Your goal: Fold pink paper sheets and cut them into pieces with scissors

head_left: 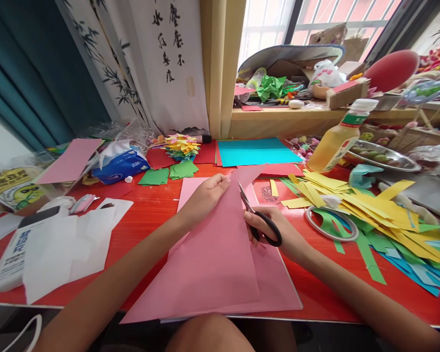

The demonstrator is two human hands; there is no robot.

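Note:
A large sheet of pink paper (212,259) is held tilted up off the table, its near edge by my knee. My left hand (209,193) is closed on the sheet's upper part, thumb and fingers pinching it. In my right hand (269,227) is a pair of scissors (258,222) with black handles, fingers wrapped round the loops. The blades point up and away and lie against the paper's right edge, where a flap of pink bends over. More pink sheets (278,288) lie flat underneath.
Yellow, green and blue paper strips (385,210) spread on the right, with a tape roll (332,223) and a juice bottle (339,137) behind. Blue sheets (258,150) and green squares (154,177) lie at the back. Tissues (119,164) and white paper (66,249) occupy the left.

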